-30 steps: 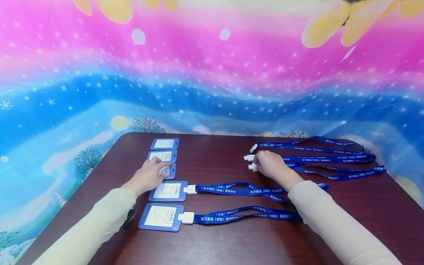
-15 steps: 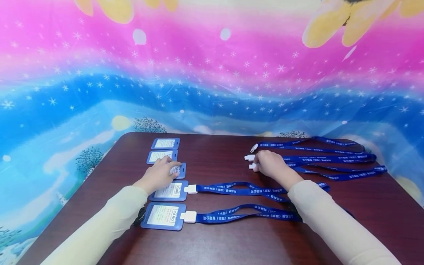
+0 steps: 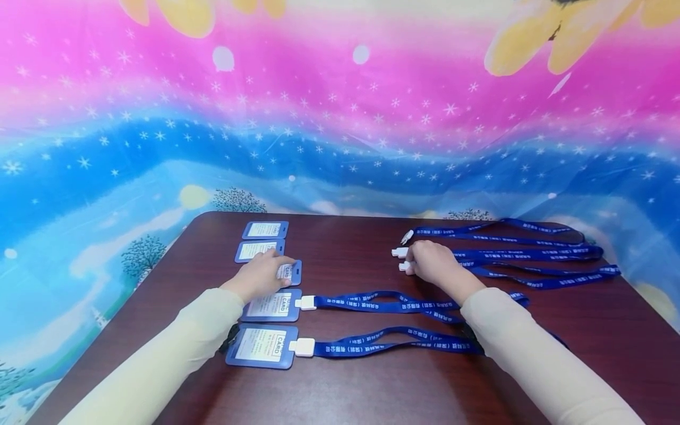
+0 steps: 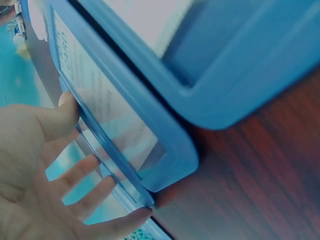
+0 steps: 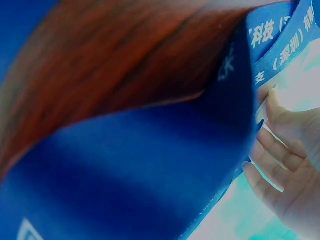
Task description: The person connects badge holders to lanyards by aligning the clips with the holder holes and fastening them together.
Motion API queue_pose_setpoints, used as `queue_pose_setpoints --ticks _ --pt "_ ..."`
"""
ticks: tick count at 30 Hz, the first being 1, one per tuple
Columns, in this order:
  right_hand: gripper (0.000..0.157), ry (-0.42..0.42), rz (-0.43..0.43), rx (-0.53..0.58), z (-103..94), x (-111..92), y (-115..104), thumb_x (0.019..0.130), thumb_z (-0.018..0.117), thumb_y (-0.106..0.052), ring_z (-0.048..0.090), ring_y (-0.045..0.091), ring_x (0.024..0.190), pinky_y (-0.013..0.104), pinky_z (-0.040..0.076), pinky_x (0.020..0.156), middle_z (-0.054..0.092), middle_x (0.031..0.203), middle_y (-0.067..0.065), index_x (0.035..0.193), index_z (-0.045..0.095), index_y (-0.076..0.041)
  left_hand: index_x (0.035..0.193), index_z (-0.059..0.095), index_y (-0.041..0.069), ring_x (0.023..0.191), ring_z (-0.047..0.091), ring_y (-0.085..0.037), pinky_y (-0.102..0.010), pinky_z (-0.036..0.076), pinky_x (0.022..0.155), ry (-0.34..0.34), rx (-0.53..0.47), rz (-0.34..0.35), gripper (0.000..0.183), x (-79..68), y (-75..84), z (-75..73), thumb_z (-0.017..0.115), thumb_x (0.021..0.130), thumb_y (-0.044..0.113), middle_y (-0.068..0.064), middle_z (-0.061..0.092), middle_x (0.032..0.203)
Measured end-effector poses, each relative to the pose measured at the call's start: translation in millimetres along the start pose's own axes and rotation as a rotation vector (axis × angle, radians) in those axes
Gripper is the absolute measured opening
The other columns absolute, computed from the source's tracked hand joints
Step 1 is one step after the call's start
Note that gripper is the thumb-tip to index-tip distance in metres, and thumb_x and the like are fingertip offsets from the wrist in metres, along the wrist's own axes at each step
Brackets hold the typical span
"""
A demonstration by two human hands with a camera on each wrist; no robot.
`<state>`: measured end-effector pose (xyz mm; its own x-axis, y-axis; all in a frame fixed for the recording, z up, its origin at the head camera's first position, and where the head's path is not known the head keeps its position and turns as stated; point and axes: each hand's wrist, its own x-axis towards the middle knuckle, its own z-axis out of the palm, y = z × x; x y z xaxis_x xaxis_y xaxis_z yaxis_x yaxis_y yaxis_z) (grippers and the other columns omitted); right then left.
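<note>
In the head view my left hand (image 3: pixel 260 276) grips a blue badge holder (image 3: pixel 298 273), the third from the back in the left column. Thumb and fingers are at its edges, and its right end with the slot sticks out beyond them. In the left wrist view, badge holders standing nearer the camera partly hide it. Across the table my right hand (image 3: pixel 434 260) pinches a dark blue lanyard near its white clip (image 3: pixel 404 267), which shows past the fingers. The right wrist view has the thumb and fingertips at the blue strap (image 5: pixel 280 50); the exact grip is partly hidden.
Two loose badge holders (image 3: pixel 259 251) lie farther back on the left. Two badge holders with lanyards (image 3: pixel 260 345) attached lie nearer me. Another white clip (image 3: pixel 399 252) and lanyard lie beside my right hand, with one more (image 3: pixel 407 237) behind. A patterned cloth hangs behind the brown table (image 3: pixel 340 254).
My left hand has slid to the right with the badge holder, out of line with the two behind it. The right hand has stayed at the lanyard clip.
</note>
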<state>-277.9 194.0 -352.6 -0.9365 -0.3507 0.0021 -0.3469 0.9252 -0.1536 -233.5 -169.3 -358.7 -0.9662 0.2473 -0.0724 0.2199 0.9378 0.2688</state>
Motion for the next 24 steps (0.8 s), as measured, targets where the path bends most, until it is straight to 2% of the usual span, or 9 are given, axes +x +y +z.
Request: queue_pose_setpoints --ticks 9,16,20,24 --pt "0.018 -0.015 -0.031 -0.007 -2.3 0 0 0.088 0.076 -0.018 0.065 0.027 0.085 0.048 0.055 0.078 0.071 0.099 0.01 0.1 0.076 -0.005 0.132 0.064 0.009 0.126 0.051 -0.039 -0.054 0.043 0.103 0.044 0.023 0.018 0.049 5.4 -0.6 0.1 0.078 0.087 0.022 -0.018 0.054 0.138" --pt "0.018 0.006 -0.049 -0.029 -1.3 2 -6 0.089 0.076 -0.023 0.065 0.023 0.081 0.045 0.055 0.072 0.071 0.096 0.007 0.099 0.077 -0.008 0.13 0.065 0.008 0.132 0.043 -0.044 -0.058 0.039 0.105 0.048 0.03 0.009 0.047 6.4 3.4 1.2 0.077 0.086 0.02 -0.022 0.047 0.146" --pt "0.019 0.012 -0.053 -0.032 3.0 2 -16 0.089 0.076 -0.026 0.065 0.02 0.079 0.043 0.056 0.071 0.071 0.092 0.005 0.098 0.076 -0.009 0.131 0.064 0.008 0.133 0.043 -0.044 -0.057 0.039 0.106 0.047 0.026 0.005 0.048 5.8 2.7 2.4 0.078 0.086 0.02 -0.022 0.045 0.147" --pt "0.021 0.026 -0.094 -0.047 6.8 2 -27 0.088 0.077 -0.027 0.063 0.017 0.074 0.04 0.057 0.071 0.068 0.088 0.003 0.097 0.074 -0.008 0.132 0.064 0.008 0.133 0.042 -0.044 -0.057 0.039 0.106 0.051 0.027 0.007 0.048 4.6 1.3 3.7 0.077 0.087 0.02 -0.022 0.044 0.148"
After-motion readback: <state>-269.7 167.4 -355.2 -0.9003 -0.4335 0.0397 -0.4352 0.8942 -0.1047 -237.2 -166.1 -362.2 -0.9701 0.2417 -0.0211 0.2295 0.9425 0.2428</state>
